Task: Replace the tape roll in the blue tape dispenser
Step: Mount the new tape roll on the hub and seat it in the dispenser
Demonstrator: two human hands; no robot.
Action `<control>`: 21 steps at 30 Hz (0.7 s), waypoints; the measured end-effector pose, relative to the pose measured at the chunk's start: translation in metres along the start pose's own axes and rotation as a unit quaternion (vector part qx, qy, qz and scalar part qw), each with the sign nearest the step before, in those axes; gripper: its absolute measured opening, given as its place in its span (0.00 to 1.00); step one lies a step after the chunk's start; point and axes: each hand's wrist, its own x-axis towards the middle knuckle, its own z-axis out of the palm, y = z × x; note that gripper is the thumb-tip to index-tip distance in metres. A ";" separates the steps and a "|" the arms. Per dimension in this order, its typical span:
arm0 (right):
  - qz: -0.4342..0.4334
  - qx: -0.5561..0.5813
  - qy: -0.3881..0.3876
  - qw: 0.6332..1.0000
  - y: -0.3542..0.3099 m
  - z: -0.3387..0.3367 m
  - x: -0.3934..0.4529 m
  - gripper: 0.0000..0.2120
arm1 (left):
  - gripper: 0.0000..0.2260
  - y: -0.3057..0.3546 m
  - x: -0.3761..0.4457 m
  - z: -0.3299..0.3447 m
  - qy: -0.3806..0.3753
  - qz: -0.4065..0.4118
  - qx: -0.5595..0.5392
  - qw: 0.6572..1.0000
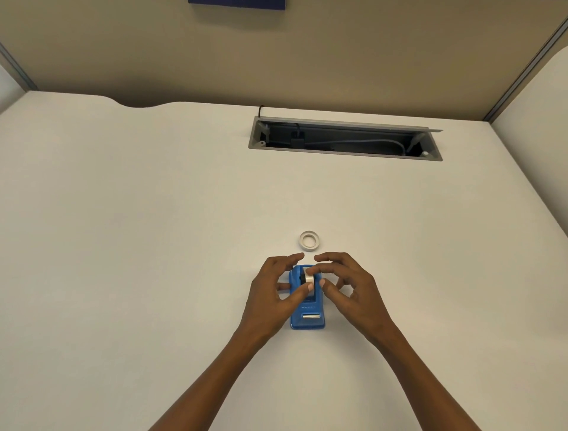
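Note:
The blue tape dispenser stands on the white desk, its metal cutter facing me. A white tape roll sits upright in its cradle. My left hand is on the dispenser's left side, thumb resting on the roll's front. My right hand comes from the right, with index finger and thumb pinching the roll from above and the side. A second, thin and nearly bare white roll lies flat on the desk just beyond the dispenser, touched by neither hand.
An open grey cable tray with a black plug and cables is sunk into the desk at the back. Beige partition walls enclose the desk behind and on the right. A dark blue sheet hangs on the wall at the top.

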 end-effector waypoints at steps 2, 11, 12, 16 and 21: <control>0.000 0.000 0.000 1.000 0.002 0.001 0.000 0.11 | 0.20 -0.001 0.000 0.000 -0.005 0.010 0.002 1.000; 0.001 0.030 0.005 1.000 0.007 0.006 0.003 0.11 | 0.21 -0.003 -0.002 0.000 -0.011 0.027 -0.004 1.000; 0.002 0.028 0.005 1.000 0.008 0.006 0.004 0.11 | 0.21 -0.003 -0.002 0.000 -0.012 0.030 -0.006 0.999; 0.005 0.030 0.001 1.000 0.009 0.008 0.005 0.12 | 0.21 -0.003 -0.003 -0.001 -0.020 0.033 -0.010 0.999; -0.010 0.045 -0.014 0.999 0.004 0.003 0.001 0.13 | 0.21 -0.004 -0.003 0.000 -0.022 0.035 -0.005 0.999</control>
